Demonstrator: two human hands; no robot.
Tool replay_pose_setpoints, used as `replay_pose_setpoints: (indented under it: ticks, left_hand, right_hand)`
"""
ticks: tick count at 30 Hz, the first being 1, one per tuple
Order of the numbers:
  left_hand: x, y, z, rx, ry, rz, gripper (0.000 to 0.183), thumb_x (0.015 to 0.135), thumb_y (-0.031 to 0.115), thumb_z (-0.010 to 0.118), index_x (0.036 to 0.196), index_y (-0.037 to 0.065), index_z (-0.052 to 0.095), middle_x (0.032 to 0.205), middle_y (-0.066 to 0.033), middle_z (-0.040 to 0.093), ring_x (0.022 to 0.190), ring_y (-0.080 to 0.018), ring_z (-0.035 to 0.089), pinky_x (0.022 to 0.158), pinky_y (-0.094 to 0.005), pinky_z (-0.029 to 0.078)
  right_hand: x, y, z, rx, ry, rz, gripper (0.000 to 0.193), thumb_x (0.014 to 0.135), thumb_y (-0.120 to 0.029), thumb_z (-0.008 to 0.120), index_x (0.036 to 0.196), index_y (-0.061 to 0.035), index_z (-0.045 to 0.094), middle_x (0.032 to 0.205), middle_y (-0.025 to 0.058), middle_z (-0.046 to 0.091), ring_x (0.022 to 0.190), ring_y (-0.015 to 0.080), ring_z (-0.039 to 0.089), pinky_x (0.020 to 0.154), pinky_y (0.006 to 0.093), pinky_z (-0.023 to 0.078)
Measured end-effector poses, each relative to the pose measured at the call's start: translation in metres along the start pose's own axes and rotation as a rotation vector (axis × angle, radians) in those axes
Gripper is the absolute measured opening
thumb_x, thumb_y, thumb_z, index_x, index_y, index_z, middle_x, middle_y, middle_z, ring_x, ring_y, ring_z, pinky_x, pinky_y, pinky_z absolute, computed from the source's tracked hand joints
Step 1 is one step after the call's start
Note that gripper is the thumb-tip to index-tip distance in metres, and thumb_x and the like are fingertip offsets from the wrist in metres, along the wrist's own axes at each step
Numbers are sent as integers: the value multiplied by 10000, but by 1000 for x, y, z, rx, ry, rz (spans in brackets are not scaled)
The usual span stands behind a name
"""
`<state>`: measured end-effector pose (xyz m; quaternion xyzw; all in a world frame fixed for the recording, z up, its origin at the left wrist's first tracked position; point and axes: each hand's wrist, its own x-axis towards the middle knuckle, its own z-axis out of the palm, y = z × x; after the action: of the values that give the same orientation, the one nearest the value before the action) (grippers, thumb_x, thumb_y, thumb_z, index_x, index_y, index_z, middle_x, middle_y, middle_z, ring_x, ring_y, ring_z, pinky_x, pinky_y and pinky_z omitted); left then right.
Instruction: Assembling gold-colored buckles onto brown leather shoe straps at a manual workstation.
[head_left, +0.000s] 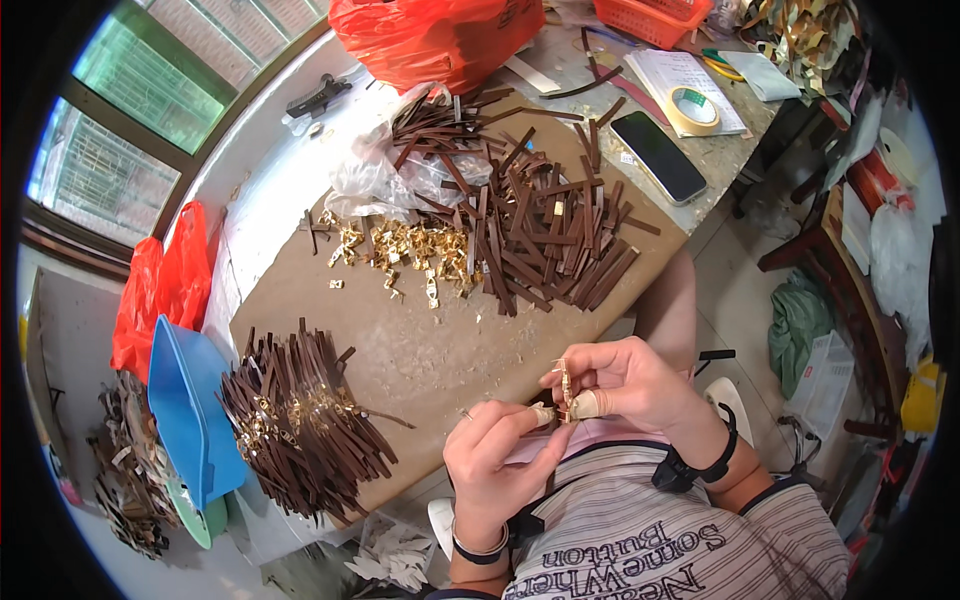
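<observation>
My right hand [640,385] pinches a small gold metal fitting [566,378] upright between thumb and fingers, above my lap at the table's near edge. Beige tape wraps its thumb. Close beside it, my left hand [500,455] is closed in a pinch, its fingertips almost meeting the fitting's lower end; what it grips is hidden. Beyond both hands, gold metal fittings [450,252] lie loosely heaped on the brown board [400,340], next to a large pile of dark brown strips [545,220]. At the left, a dense bundle of brown strips with gold fittings [300,425] is stacked.
A blue plastic bin [192,425] and a red bag [165,290] stand left of the bundle. At the back are a large red bag [435,40], a clear plastic bag [375,175], a phone [660,155], a tape roll [693,110] and a notebook [655,75].
</observation>
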<state>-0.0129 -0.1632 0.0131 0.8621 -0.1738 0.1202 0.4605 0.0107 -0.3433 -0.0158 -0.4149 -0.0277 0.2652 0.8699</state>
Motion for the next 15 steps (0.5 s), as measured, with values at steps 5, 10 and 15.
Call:
replay_pose_setpoints:
  ticks: [5, 10, 15]
  left_hand:
    - [-3, -2, 0, 0, -65, -24, 232, 615, 41, 796, 786, 25, 641, 710, -60, 607, 604, -202, 568, 530, -287, 436]
    - [-8, 6, 15, -119, 158, -185, 183, 636, -51, 779, 749, -23, 638, 719, -73, 619, 589, -108, 544, 511, -212, 413]
    - [-14, 2, 21, -263, 140, -217, 222, 636, -23, 788, 806, -3, 647, 741, -77, 628, 530, -120, 543, 491, -206, 427]
  right_hand:
    - [-4, 0, -5, -223, -54, -112, 126, 820, 62, 605, 944, 48, 621, 963, 51, 560, 899, 107, 548, 836, 244, 451]
    - [-5, 5, 0, -275, 8, -216, 83, 836, 68, 585, 913, 42, 604, 955, 39, 551, 900, 101, 542, 815, 240, 449]
    - [-11, 4, 7, -236, 83, -218, 78, 836, 42, 597, 897, 13, 559, 910, 39, 559, 837, 107, 555, 763, 229, 465]
